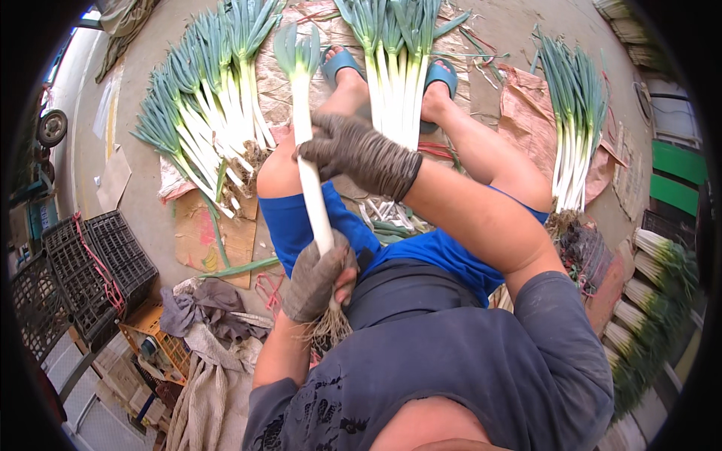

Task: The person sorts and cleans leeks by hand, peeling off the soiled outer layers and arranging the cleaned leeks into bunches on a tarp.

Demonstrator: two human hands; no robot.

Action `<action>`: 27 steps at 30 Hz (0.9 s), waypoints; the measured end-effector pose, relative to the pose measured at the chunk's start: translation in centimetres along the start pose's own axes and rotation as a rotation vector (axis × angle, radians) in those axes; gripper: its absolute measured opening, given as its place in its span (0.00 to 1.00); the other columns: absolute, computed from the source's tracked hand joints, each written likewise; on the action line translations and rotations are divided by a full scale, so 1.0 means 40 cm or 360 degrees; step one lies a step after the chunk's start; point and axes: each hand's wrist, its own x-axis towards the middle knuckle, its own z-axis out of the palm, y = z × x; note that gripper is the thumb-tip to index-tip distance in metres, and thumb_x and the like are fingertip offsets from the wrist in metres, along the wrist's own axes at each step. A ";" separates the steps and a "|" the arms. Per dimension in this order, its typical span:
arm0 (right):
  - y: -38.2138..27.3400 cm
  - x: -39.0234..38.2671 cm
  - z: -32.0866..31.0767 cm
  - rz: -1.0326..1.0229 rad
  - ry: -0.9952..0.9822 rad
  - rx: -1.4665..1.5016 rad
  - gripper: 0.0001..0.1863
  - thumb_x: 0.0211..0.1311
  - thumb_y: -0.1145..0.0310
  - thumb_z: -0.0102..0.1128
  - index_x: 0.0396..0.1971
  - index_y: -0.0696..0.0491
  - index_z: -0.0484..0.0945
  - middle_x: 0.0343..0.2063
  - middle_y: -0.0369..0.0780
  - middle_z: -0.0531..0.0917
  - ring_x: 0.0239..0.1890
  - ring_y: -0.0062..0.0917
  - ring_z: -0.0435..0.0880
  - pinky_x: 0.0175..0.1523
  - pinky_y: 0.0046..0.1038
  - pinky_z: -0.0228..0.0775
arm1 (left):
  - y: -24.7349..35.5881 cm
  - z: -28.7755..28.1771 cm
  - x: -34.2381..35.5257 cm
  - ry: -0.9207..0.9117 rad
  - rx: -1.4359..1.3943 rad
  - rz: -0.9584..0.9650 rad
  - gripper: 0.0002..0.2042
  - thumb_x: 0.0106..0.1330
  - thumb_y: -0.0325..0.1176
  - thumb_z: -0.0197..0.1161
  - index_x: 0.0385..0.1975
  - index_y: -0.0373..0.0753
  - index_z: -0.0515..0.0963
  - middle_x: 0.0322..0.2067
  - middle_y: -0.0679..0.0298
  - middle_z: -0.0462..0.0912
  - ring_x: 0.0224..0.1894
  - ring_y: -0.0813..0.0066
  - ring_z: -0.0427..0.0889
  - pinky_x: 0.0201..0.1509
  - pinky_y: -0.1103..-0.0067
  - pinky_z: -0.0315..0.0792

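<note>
A long white leek [313, 197] lies slantwise over my lap, its green leaf end pointing away from me and its stringy roots close to my belly. My left hand [320, 278], in a dirty grey glove, wraps round the stalk just above the roots. The brown-gloved right hand [365, 154] closes on the stalk higher up, below the leaves; part of its grip is hidden behind the fingers. Between my feet rests a bunch of leeks [398, 90] with clean white stalks. To the left is a spread pile of leeks [214, 113], with dirty roots on several.
More rooted leeks [575, 128] lie on sacking at the right. Bundled leeks [639, 301] line the far right side. Black plastic crates [98, 263] and an orange crate [162, 331] stand at lower left, beside crumpled cloths [214, 353]. Trimmings [391, 218] litter the floor between my legs.
</note>
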 end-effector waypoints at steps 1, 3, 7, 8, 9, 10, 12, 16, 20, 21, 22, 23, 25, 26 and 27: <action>0.003 0.035 -0.103 -0.0806 -0.0109 -0.1065 0.21 0.60 0.68 0.64 0.52 0.56 0.73 0.35 0.39 0.81 0.37 0.25 0.83 0.45 0.28 0.81 | 0.006 0.016 0.042 0.0030 0.0107 -0.0021 0.13 0.72 0.44 0.54 0.32 0.42 0.65 0.16 0.68 0.65 0.10 0.82 0.62 0.11 0.85 0.61; -0.036 0.048 -0.167 -0.0915 0.0055 -0.1438 0.25 0.59 0.69 0.66 0.57 0.55 0.72 0.35 0.39 0.83 0.38 0.26 0.84 0.46 0.28 0.81 | 0.021 0.044 0.117 0.0106 0.0283 -0.0021 0.12 0.72 0.42 0.54 0.33 0.41 0.65 0.17 0.69 0.67 0.12 0.84 0.65 0.15 0.87 0.63; -0.168 0.093 -0.258 -0.0776 0.0462 -0.1089 0.31 0.60 0.69 0.65 0.63 0.54 0.66 0.38 0.41 0.85 0.39 0.25 0.84 0.48 0.28 0.79 | -0.076 0.002 0.331 0.0410 0.1435 0.0675 0.15 0.73 0.43 0.53 0.40 0.34 0.68 0.24 0.54 0.74 0.24 0.60 0.76 0.29 0.71 0.70; -0.195 0.104 -0.291 -0.0795 0.0569 -0.1260 0.32 0.60 0.69 0.65 0.64 0.54 0.65 0.39 0.42 0.85 0.39 0.24 0.84 0.48 0.27 0.78 | -0.084 0.034 0.386 0.0583 0.1538 0.0760 0.17 0.73 0.44 0.53 0.43 0.32 0.68 0.28 0.48 0.76 0.31 0.50 0.78 0.35 0.64 0.71; -0.205 0.109 -0.291 -0.0822 0.0759 -0.1012 0.25 0.61 0.70 0.61 0.59 0.59 0.70 0.37 0.47 0.85 0.40 0.31 0.84 0.44 0.31 0.77 | -0.106 0.048 0.442 0.0694 0.1513 0.0536 0.19 0.73 0.43 0.52 0.48 0.29 0.68 0.36 0.38 0.76 0.41 0.36 0.75 0.44 0.55 0.68; -0.199 0.164 -0.406 -0.0790 0.0664 -0.0974 0.38 0.58 0.76 0.64 0.68 0.57 0.57 0.38 0.44 0.84 0.41 0.26 0.82 0.44 0.28 0.76 | -0.135 0.068 0.502 0.0702 0.1530 0.0482 0.20 0.72 0.42 0.52 0.50 0.29 0.68 0.37 0.36 0.77 0.42 0.36 0.76 0.44 0.55 0.68; -0.167 0.232 -0.508 -0.0758 0.0673 -0.0998 0.37 0.59 0.77 0.62 0.68 0.56 0.57 0.39 0.45 0.84 0.41 0.27 0.82 0.45 0.28 0.76 | -0.200 0.063 0.623 0.0796 0.1558 0.0356 0.21 0.71 0.40 0.53 0.55 0.29 0.67 0.38 0.32 0.78 0.44 0.36 0.77 0.45 0.55 0.69; -0.036 0.323 -0.657 -0.0527 0.0867 -0.1368 0.34 0.60 0.68 0.65 0.66 0.54 0.63 0.40 0.44 0.85 0.40 0.25 0.84 0.49 0.26 0.77 | -0.353 -0.003 0.801 0.0976 0.1381 0.0077 0.22 0.70 0.42 0.53 0.54 0.31 0.70 0.42 0.34 0.78 0.46 0.38 0.78 0.49 0.55 0.70; 0.152 0.426 -0.809 -0.0009 0.1158 -0.1766 0.37 0.53 0.57 0.67 0.63 0.52 0.67 0.46 0.52 0.83 0.50 0.44 0.82 0.57 0.38 0.72 | -0.424 -0.056 0.866 0.1019 0.1323 -0.0393 0.23 0.68 0.48 0.55 0.46 0.31 0.77 0.42 0.41 0.81 0.48 0.43 0.79 0.52 0.59 0.70; 0.187 0.440 -0.840 0.0072 0.1189 -0.1807 0.39 0.53 0.55 0.67 0.64 0.53 0.65 0.47 0.53 0.82 0.51 0.45 0.81 0.58 0.40 0.71 | -0.419 -0.054 0.869 0.1021 0.1385 -0.0485 0.22 0.68 0.48 0.55 0.45 0.31 0.79 0.40 0.42 0.82 0.47 0.44 0.80 0.51 0.59 0.70; 0.218 0.442 -0.875 0.0096 0.1242 -0.1828 0.39 0.54 0.56 0.67 0.64 0.53 0.65 0.45 0.52 0.83 0.50 0.44 0.82 0.58 0.39 0.71 | -0.423 -0.053 0.876 0.1018 0.1450 -0.0576 0.22 0.68 0.48 0.55 0.43 0.30 0.80 0.38 0.42 0.83 0.45 0.45 0.81 0.51 0.60 0.70; 0.225 0.462 -0.848 0.0102 0.1235 -0.1857 0.38 0.54 0.56 0.66 0.65 0.53 0.64 0.43 0.51 0.84 0.49 0.44 0.82 0.57 0.38 0.71 | -0.475 -0.096 0.884 0.1059 0.1616 -0.0475 0.20 0.71 0.45 0.53 0.43 0.30 0.79 0.33 0.47 0.84 0.37 0.53 0.84 0.42 0.64 0.75; 0.206 0.483 -0.786 0.0198 0.1203 -0.1867 0.38 0.57 0.56 0.64 0.66 0.53 0.63 0.44 0.54 0.83 0.51 0.46 0.81 0.58 0.40 0.70 | -0.570 -0.157 0.894 0.1151 0.1101 -0.0370 0.18 0.73 0.42 0.52 0.43 0.31 0.78 0.28 0.53 0.82 0.29 0.62 0.83 0.34 0.69 0.75; 0.210 0.484 -0.796 0.0192 0.1234 -0.1918 0.38 0.57 0.56 0.64 0.66 0.53 0.63 0.45 0.54 0.82 0.51 0.46 0.81 0.58 0.40 0.70 | -0.561 -0.147 0.908 0.1152 0.0865 -0.0297 0.17 0.74 0.41 0.51 0.42 0.31 0.77 0.25 0.55 0.81 0.26 0.66 0.82 0.30 0.72 0.75; 0.215 0.483 -0.805 0.0187 0.1264 -0.1970 0.38 0.57 0.56 0.63 0.66 0.54 0.62 0.46 0.55 0.81 0.51 0.46 0.80 0.58 0.40 0.70 | -0.555 -0.130 0.905 0.1135 0.0533 -0.0417 0.17 0.72 0.42 0.52 0.43 0.33 0.78 0.28 0.53 0.83 0.27 0.62 0.81 0.33 0.67 0.75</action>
